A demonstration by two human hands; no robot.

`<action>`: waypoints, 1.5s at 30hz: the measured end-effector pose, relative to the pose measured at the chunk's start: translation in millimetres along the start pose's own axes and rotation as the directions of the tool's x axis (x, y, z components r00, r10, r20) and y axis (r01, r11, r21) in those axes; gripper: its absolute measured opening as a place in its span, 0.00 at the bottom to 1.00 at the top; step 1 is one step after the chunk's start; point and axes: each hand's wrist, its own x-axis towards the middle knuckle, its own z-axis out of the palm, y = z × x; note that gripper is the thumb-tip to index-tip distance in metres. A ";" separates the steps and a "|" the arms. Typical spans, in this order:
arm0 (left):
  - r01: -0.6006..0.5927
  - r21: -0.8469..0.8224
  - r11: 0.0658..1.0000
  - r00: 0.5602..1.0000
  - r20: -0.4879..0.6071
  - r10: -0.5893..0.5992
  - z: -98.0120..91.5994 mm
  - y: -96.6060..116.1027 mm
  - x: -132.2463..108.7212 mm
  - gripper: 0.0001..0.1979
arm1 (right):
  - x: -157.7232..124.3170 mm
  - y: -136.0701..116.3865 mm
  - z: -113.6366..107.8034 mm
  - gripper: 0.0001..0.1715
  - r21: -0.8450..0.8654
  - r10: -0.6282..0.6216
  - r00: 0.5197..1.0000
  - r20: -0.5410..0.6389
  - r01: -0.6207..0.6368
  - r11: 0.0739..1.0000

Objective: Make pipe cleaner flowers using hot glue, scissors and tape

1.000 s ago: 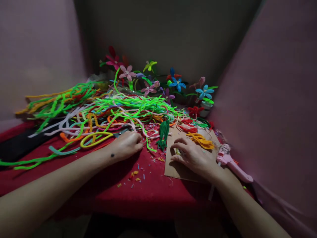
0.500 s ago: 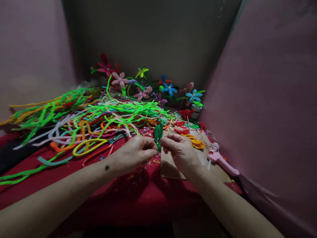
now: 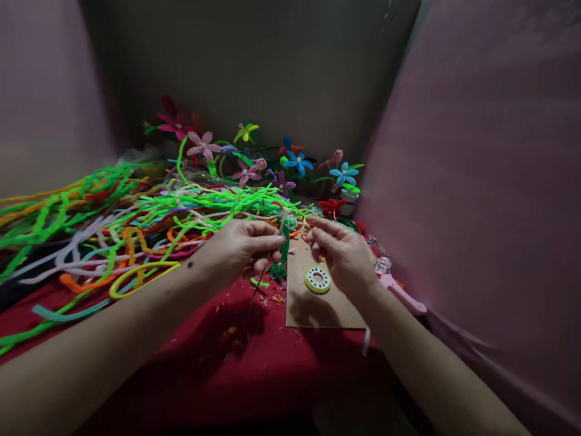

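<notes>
My left hand (image 3: 240, 245) is closed in a pinch on a dark green twisted pipe-cleaner piece (image 3: 282, 257) that hangs down from its fingers, with a thin stick beside it. My right hand (image 3: 342, 251) is raised just to the right, fingertips pinched near the top of the same piece; what it grips is too small to make out. Below my right hand a small yellow-and-white round tape roll (image 3: 317, 279) lies on a brown cardboard sheet (image 3: 318, 306).
A big heap of loose pipe cleaners (image 3: 136, 212), mostly neon green, covers the left of the red cloth (image 3: 254, 357). Finished pipe-cleaner flowers (image 3: 272, 163) stand at the back. A pink glue gun (image 3: 399, 290) lies right of the cardboard. Pink walls close in on both sides.
Both hands rose off the cloth and cardboard and came together on the dark green piece, lifting it. The tape roll, earlier hidden, now shows on the cardboard.
</notes>
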 end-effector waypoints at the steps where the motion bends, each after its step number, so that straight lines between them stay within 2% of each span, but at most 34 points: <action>1: -0.027 -0.038 0.999 1.000 -0.008 0.027 -0.6 0.4 3.3 0.07 | 9.1 -4.3 -8.1 0.14 -0.016 -0.042 0.998 -0.043 0.042 0.999; 5: -0.106 -0.096 0.990 0.993 -0.065 0.100 -4.1 -7.6 13.4 0.08 | 43.9 -11.0 -40.4 0.10 -0.145 -0.173 0.971 -0.166 0.149 0.978; 7: -0.118 -0.094 0.989 0.989 -0.100 0.109 -7.0 -16.4 16.4 0.08 | 54.7 -6.3 -55.6 0.12 -0.317 -0.258 0.939 -0.228 0.179 0.931; 8: -0.116 -0.093 0.989 0.988 -0.113 0.105 -8.4 -21.0 17.3 0.08 | 57.8 -2.7 -62.7 0.14 -0.445 -0.305 0.921 -0.241 0.175 0.878; 10: -0.100 -0.110 0.989 0.988 -0.125 0.086 -10.1 -29.3 18.3 0.08 | 59.7 4.9 -75.3 0.17 -0.644 -0.347 0.915 -0.206 0.140 0.752; 15: -0.035 -0.239 0.970 0.993 -0.114 0.007 -5.6 -40.8 18.2 0.09 | 55.1 13.5 -93.3 0.10 -0.843 -0.279 0.959 -0.059 0.102 0.527; 18: -0.005 -0.297 0.955 0.998 -0.068 -0.015 -2.5 -44.7 17.5 0.09 | 54.9 13.5 -97.3 0.09 -0.921 -0.292 0.956 -0.006 0.109 0.374; 21: -0.012 -0.308 0.951 0.998 -0.066 -0.009 -2.1 -47.1 16.0 0.08 | 55.8 14.9 -100.3 0.10 -0.961 -0.291 0.956 0.036 0.113 0.251; 25: 0.015 -0.262 0.965 0.996 -0.085 -0.038 -1.8 -46.4 14.7 0.09 | 55.0 20.7 -102.3 0.07 -0.976 -0.173 0.976 0.130 0.156 0.151; 29: 0.038 -0.221 0.975 0.991 -0.114 -0.064 -1.7 -45.4 15.9 0.10 | 53.9 27.7 -101.3 0.03 -0.966 -0.067 0.971 0.231 0.237 0.103; 32: 0.013 -0.241 0.970 0.994 -0.103 -0.039 -4.5 -46.0 16.9 0.12 | 53.9 30.7 -99.6 0.04 -0.950 -0.062 0.954 0.292 0.297 0.093; 35: -0.017 -0.254 0.967 0.996 -0.093 -0.006 -8.4 -45.1 17.0 0.10 | 53.6 30.3 -97.4 0.08 -0.937 -0.125 0.939 0.322 0.334 0.100; 39: -0.034 -0.260 0.965 0.996 -0.092 0.010 -12.2 -41.8 17.8 0.07 | 51.3 23.7 -94.0 0.09 -0.939 -0.328 0.905 0.269 0.322 0.119; 41: -0.026 -0.253 0.967 0.994 -0.106 -0.001 -14.0 -41.5 19.3 0.06 | 49.1 19.5 -92.1 0.10 -0.941 -0.490 0.844 0.219 0.315 0.121; 43: -0.029 -0.239 0.970 0.991 -0.133 -0.003 -16.1 -42.5 21.2 0.06 | 46.4 16.4 -89.9 0.10 -0.939 -0.639 0.751 0.163 0.318 0.134; 44: -0.039 -0.232 0.972 0.989 -0.150 0.004 -17.2 -43.3 22.1 0.06 | 44.9 15.6 -88.6 0.09 -0.935 -0.690 0.712 0.132 0.321 0.152; 45: -0.050 -0.227 0.973 0.986 -0.164 0.012 -18.0 -44.1 22.9 0.06 | 43.5 15.4 -87.2 0.09 -0.930 -0.715 0.691 0.102 0.322 0.179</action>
